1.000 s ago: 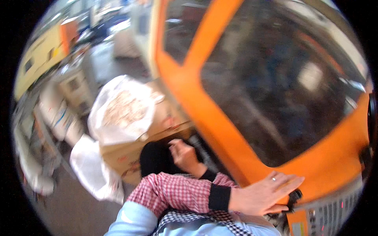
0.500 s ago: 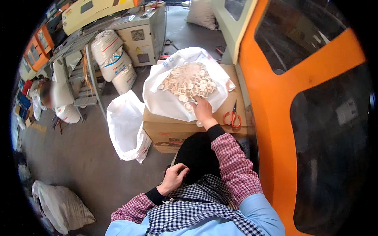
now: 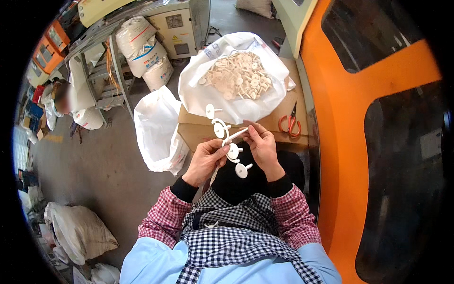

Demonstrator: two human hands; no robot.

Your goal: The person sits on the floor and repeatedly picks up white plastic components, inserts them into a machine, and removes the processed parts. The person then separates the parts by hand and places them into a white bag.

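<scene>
Two hands on one white sprue (image 3: 227, 142), held over the lap: left hand (image 3: 205, 161) clamped round its stem, right hand (image 3: 262, 144) pinching a branch. Mid-snapping discs off, probably. Next needs a clean twist, then into bag (image 3: 198, 90) on box (image 3: 198, 132).

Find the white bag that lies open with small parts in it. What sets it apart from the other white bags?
The white bag on the cardboard box: its mouth gapes, showing a heap of pale disc-shaped parts. The floor bag beside the box shows none.

Grey concrete floor (image 3: 94, 165), orange machine housing (image 3: 350, 118) (dark windows), metal rack (image 3: 111, 80)
</scene>
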